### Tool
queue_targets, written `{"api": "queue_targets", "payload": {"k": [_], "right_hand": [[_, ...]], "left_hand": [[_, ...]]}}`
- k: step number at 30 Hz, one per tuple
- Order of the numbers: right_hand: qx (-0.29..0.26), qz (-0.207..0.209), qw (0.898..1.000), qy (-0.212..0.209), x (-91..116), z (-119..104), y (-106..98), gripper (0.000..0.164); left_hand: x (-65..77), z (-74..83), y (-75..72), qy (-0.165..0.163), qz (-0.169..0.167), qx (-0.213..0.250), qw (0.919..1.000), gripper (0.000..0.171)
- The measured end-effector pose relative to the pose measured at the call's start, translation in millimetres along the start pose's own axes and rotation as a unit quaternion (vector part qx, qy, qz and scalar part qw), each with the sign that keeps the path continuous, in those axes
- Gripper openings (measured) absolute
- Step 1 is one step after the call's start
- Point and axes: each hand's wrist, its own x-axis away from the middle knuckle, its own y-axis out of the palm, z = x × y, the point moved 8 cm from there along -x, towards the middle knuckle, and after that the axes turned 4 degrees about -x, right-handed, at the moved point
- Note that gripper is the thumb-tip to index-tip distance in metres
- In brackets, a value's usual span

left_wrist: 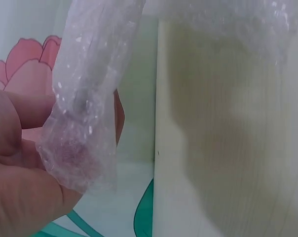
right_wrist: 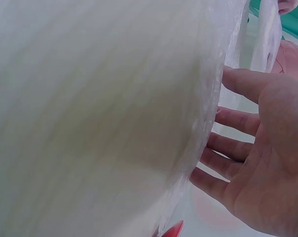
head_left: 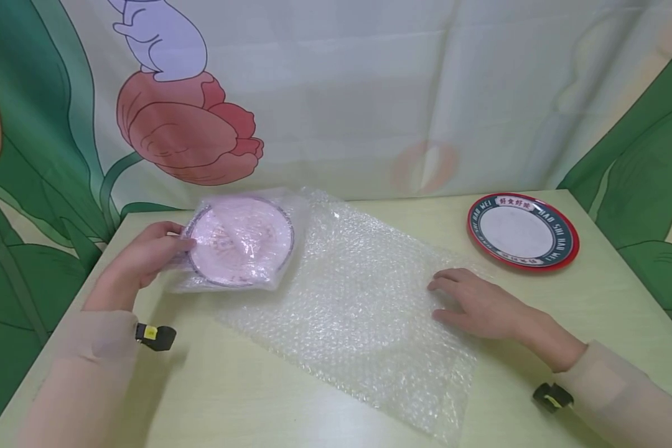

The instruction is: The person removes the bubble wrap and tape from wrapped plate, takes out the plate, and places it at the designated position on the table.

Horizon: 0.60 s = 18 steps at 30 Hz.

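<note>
A pale pink plate (head_left: 243,239) with a dark rim line is enclosed in clear bubble wrap, at the left of the table in the head view. My left hand (head_left: 145,258) grips its left edge, and the left wrist view shows thumb and fingers pinching the bunched wrap (left_wrist: 90,94). Beside the plate, a large sheet of bubble wrap (head_left: 358,323) lies spread at a slant over the table. On the sheet's right part is my right hand (head_left: 478,305), its spread fingers touching the film, as the right wrist view of the hand (right_wrist: 272,153) also shows.
At the back right of the table (head_left: 246,386) rests a plate (head_left: 516,230) with a dark green lettered band, a red rim showing beneath it. Behind the table hangs a cloth (head_left: 341,112) printed with flowers and leaves.
</note>
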Motion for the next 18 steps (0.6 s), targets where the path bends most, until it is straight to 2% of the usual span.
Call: {"api": "queue_targets", "payload": {"k": [6,14,18], "right_hand": [[0.002,0.001,1.0,-0.001,-0.8,0.8,0.8,0.043],[-0.001,0.004,1.0,-0.006,0.0,-0.4,-0.6,0.043],[0.001,0.007,1.0,-0.01,0.6,-1.2,-1.1,0.042]], "left_hand": [[-1.9,12.5,21.0,0.02,-0.024,0.002,0.9995,0.066],[-2.7,21.2,50.3,0.011,-0.055,0.012,0.9984,0.074],[-0.9,28.6,65.3,0.021,-0.064,0.012,0.9976,0.072]]}}
